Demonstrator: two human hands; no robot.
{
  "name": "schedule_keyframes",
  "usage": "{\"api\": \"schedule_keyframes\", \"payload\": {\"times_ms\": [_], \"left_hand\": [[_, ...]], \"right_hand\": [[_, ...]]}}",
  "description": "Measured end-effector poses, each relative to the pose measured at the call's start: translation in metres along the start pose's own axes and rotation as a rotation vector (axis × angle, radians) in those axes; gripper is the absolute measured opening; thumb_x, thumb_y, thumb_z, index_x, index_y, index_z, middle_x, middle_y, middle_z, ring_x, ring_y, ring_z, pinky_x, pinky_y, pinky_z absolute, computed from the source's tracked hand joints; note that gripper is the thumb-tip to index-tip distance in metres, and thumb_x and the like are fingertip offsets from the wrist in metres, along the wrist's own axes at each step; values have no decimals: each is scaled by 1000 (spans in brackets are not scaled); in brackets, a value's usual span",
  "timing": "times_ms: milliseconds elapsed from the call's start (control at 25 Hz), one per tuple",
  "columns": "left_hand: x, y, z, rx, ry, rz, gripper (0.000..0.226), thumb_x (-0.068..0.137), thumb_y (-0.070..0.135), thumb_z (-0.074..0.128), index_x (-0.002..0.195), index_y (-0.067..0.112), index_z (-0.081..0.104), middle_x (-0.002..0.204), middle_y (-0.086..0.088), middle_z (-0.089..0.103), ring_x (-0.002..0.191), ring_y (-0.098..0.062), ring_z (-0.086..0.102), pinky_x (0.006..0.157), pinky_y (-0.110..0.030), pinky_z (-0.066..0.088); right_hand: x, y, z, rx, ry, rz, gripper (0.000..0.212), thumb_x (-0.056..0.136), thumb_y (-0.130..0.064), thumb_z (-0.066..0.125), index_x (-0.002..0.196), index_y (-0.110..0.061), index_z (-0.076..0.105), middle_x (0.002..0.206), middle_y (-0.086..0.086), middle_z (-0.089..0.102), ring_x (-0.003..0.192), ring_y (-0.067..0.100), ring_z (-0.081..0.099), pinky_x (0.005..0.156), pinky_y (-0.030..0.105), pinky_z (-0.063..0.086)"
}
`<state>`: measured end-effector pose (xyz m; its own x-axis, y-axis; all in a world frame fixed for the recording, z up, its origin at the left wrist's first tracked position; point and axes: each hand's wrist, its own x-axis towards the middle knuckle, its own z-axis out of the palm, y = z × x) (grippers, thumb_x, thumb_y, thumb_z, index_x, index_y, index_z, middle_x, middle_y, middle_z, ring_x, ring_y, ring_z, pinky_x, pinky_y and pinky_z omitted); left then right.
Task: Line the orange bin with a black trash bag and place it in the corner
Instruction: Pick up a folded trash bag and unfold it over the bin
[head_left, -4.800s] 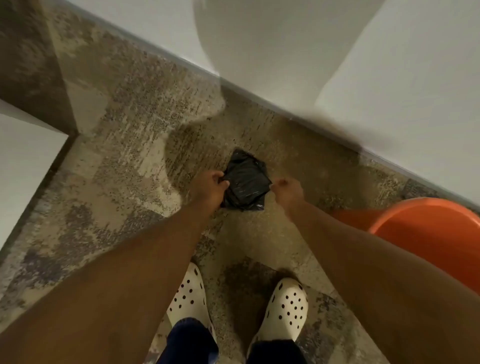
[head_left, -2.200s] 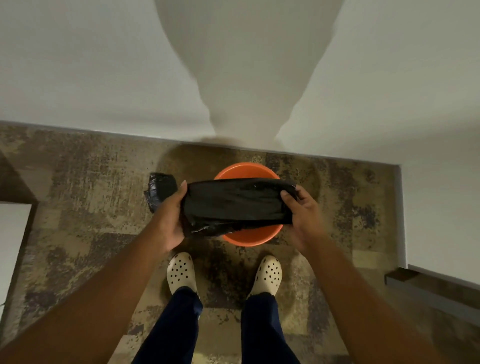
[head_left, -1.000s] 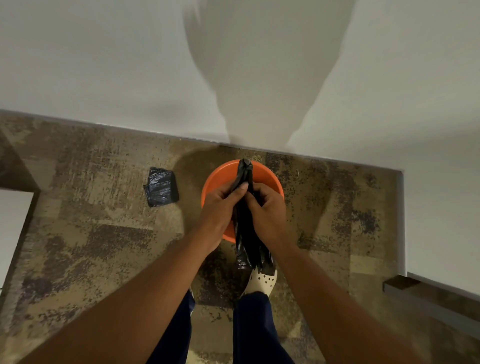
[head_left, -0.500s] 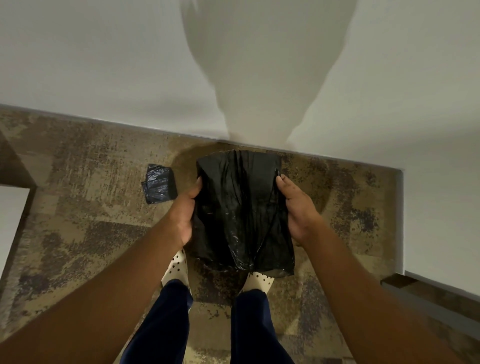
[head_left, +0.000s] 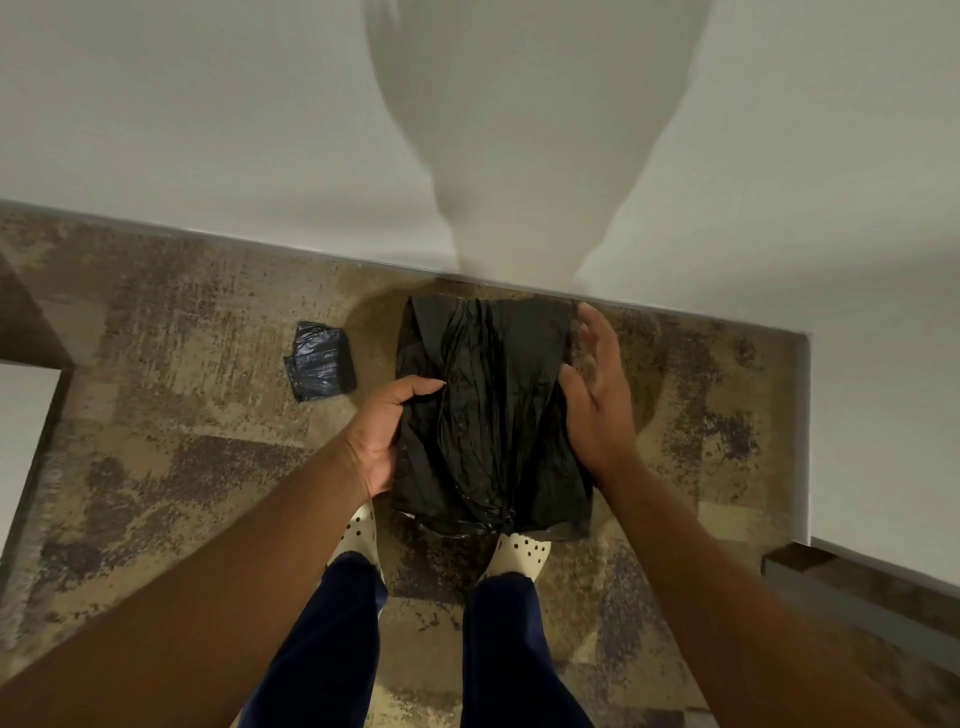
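Black crinkly plastic trash bag (head_left: 488, 415) held flat above patchy brown carpet floor (head_left: 171, 467), near white wall (head_left: 208, 130). Left hand (head_left: 387, 431) pinches bag's left edge. Right hand (head_left: 597, 395) loose, fingers spread at right edge. Orange bin not seen, likely hidden under bag. Small folded dark bag bundle (head_left: 321, 361) lies on floor by wall edge. Step: opening bag. Next, probably: find mouth, pull sides apart.

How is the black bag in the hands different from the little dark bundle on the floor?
The black trash bag is spread out wide, while the folded bundle is packed into a small square. The bag is held up, the left hand gripping one side with the right hand at the other edge; the bundle lies untouched on the carpet. The bag looks pure black; the bundle looks bluish. Both are shiny, crinkled plastic.
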<state>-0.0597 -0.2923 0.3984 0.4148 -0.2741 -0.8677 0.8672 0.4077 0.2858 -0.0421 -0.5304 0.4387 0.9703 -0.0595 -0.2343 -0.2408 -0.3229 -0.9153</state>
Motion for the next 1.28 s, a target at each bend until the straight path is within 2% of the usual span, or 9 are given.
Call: {"api": "schedule_keyframes", "payload": {"times_ms": [80, 160, 360, 520, 680, 840, 960, 1120, 1280], "left_hand": [[0, 4, 1, -26, 5, -8, 35, 95, 31, 62, 102, 7, 87, 109, -18, 82, 92, -32, 81, 85, -41, 64], [-1, 8, 0, -44, -28, 4, 38, 96, 34, 60, 104, 8, 87, 109, -18, 82, 92, -32, 81, 81, -42, 66], [2, 13, 1, 18, -29, 27, 37, 90, 34, 61, 100, 8, 87, 108, -20, 82, 89, -33, 81, 82, -42, 62], [0, 17, -1, 38, -103, 37, 34, 72, 26, 66, 94, 10, 87, 98, -20, 80, 80, -31, 80, 71, -39, 65], [-7, 16, -5, -78, -320, 147, 54, 91, 42, 68, 134, 10, 73, 131, -21, 74, 117, -37, 74, 98, -50, 60], [-18, -3, -3, -71, -361, 264, 89, 90, 79, 55, 156, 20, 55, 158, -12, 59, 147, -31, 55, 112, -42, 53], [-35, -31, 9, 42, -281, 345, 103, 73, 87, 65, 152, 22, 58, 154, -4, 64, 145, -20, 58, 107, -30, 56], [-46, -42, 34, 331, -116, 454, 64, 67, 64, 91, 126, 49, 70, 125, 18, 79, 119, -2, 73, 89, -16, 59], [-41, -31, 44, 388, -37, 470, 24, 101, 44, 67, 97, 66, 76, 104, 32, 80, 101, 10, 75, 77, -6, 57]], "right_hand": [[-17, -8, -4, -311, -137, -417, 55, 100, -12, 48, 155, -13, 46, 166, 3, 41, 158, 14, 31, 130, 44, 24], [-32, -14, 1, -589, -308, -528, 49, 104, -36, 46, 150, -19, 53, 165, 0, 43, 161, 17, 22, 133, 47, 10], [-52, -11, 30, -986, -451, -213, 86, 95, -79, 37, 162, -25, 36, 171, -4, 33, 160, 18, 24, 130, 53, -13], [-46, -12, 41, -529, -463, 59, 87, 91, -62, 68, 163, -30, 31, 172, -8, 26, 157, 14, 26, 129, 42, 20], [-43, -18, 43, -101, -247, 231, 45, 102, -18, 65, 139, -43, 61, 137, -19, 67, 127, -2, 61, 112, 37, 53], [-42, -23, 50, 353, -78, 483, 44, 106, -4, 54, 120, -42, 71, 118, -12, 77, 116, 14, 73, 100, 43, 61], [-39, -23, 57, 341, 8, 501, 37, 103, -3, 59, 126, -29, 70, 111, -8, 79, 109, 16, 76, 95, 43, 63], [-42, -24, 62, 355, -48, 498, 44, 96, -3, 67, 138, -17, 61, 116, -2, 78, 107, 13, 76, 90, 37, 65], [-39, -22, 53, 400, -65, 507, 45, 93, -3, 72, 133, -21, 62, 118, 1, 78, 107, 19, 77, 86, 40, 66]]}}
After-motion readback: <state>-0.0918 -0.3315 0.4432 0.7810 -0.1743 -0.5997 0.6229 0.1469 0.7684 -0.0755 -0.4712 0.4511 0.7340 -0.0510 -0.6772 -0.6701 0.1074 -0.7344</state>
